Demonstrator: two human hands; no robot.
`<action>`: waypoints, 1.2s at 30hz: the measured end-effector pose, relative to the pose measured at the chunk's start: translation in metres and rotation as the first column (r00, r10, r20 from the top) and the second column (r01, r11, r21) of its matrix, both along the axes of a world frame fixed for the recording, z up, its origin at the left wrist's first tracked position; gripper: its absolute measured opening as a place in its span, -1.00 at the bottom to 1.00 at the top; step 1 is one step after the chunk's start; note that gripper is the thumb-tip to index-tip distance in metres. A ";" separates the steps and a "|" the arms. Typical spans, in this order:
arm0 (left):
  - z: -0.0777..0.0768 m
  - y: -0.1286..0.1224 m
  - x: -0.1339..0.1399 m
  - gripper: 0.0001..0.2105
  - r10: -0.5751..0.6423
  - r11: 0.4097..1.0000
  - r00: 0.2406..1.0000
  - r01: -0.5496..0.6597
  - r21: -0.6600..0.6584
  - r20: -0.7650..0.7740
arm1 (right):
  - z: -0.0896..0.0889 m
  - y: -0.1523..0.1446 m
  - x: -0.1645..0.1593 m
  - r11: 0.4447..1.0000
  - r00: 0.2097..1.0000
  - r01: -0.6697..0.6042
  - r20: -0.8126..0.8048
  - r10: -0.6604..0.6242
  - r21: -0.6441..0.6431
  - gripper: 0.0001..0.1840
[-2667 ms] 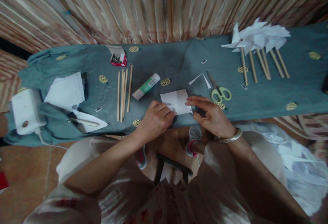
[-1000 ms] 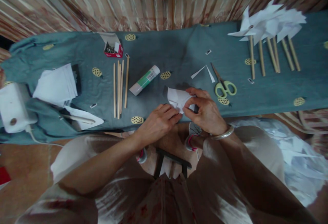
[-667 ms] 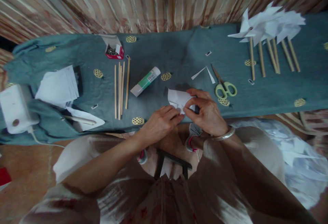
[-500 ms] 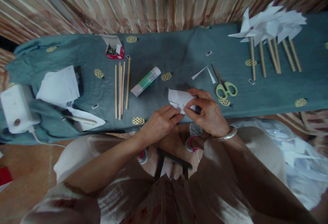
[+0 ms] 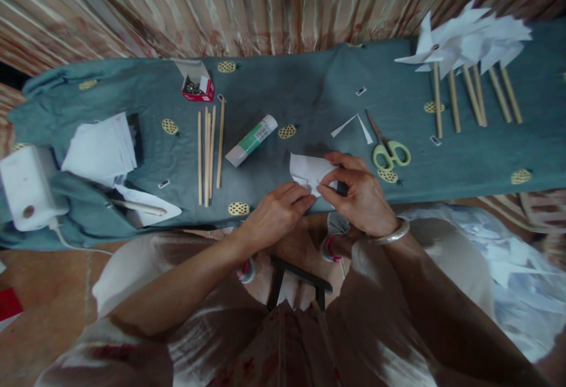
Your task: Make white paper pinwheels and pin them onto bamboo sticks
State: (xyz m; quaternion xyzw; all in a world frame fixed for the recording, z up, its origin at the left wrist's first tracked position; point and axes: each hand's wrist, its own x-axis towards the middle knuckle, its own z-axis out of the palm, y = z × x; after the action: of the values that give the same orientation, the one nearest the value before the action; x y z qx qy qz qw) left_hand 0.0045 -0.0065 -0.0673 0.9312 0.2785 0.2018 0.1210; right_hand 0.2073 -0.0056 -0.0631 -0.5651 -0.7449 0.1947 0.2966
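Paper (image 5: 311,166) near the middle of the frame, lying flatter moments ago, is now bent over, pinched at its lower edge by the left hand (image 5: 278,209) and at its right side by the right hand (image 5: 361,197); a fold is apparently being shaped

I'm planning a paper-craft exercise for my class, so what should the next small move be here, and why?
Probably ease the right side of the white paper gently inward with the right hand, while the left hand steadies the near edge. Both hands are on the paper, its right side looks bent up, and the pinwheels appear to have similarly bent blades.
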 end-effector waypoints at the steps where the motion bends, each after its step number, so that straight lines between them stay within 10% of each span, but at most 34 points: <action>1: 0.000 0.000 0.000 -0.80 0.000 1.000 1.000 0.000 -0.003 0.001 | 0.001 0.000 0.001 1.000 1.000 0.011 0.003 -0.011 0.004 -0.90; 36: -0.001 0.000 -0.001 -0.80 -0.005 1.000 1.000 0.005 -0.019 0.017 | -0.007 -0.002 -0.009 1.000 1.000 0.027 -0.002 -0.027 0.008 -0.86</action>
State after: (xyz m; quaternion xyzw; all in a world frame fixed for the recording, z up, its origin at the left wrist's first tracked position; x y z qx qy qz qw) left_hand 0.0034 -0.0065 -0.0681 0.9290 0.2771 0.2065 0.1326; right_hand 0.1982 -0.0072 -0.0696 -0.5736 -0.7378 0.1880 0.3021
